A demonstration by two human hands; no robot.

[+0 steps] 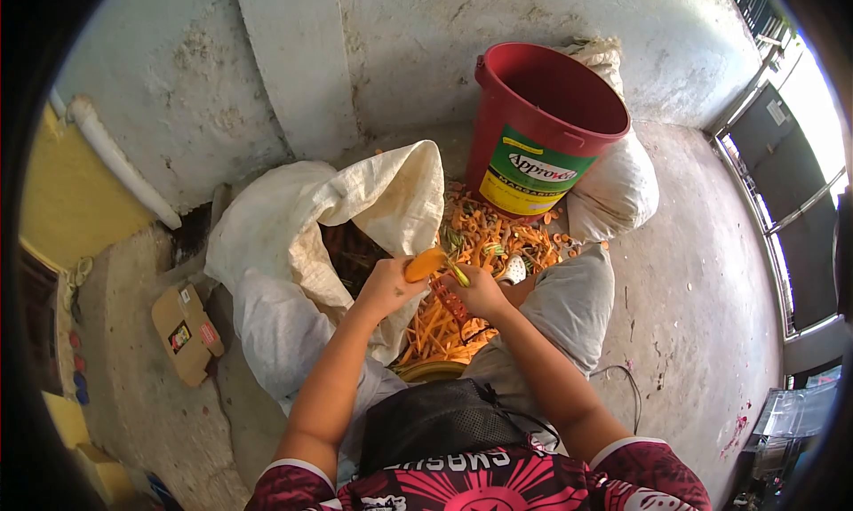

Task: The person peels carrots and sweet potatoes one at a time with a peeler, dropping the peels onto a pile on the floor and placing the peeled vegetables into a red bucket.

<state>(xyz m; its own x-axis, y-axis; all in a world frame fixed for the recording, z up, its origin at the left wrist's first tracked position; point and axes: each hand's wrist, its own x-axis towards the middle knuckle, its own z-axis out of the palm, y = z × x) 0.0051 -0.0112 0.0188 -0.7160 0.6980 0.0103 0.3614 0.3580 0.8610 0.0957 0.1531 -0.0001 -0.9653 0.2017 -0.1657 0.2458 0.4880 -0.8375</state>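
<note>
A thick orange carrot [426, 264] is gripped in my left hand [391, 284], in front of the open white sack. My right hand [473, 291] is closed around a peeler [458, 275] with a yellow-green handle, held against the carrot's right end. The peeler's blade is too small to make out. Below both hands, orange carrot strips [431, 331] lie heaped between my knees, partly over a yellowish basin [431, 370]. A red mesh [451, 301] shows under my right hand. The white woven sack [404, 187] gapes open beside my left hand, its inside dark.
A dark red bucket [498, 111] with a margarine label stands by the wall. Peelings and carrot pieces [502, 241] litter the floor before it. A filled white sack [617, 191] sits behind the bucket. Flattened cardboard [187, 335] lies at the left.
</note>
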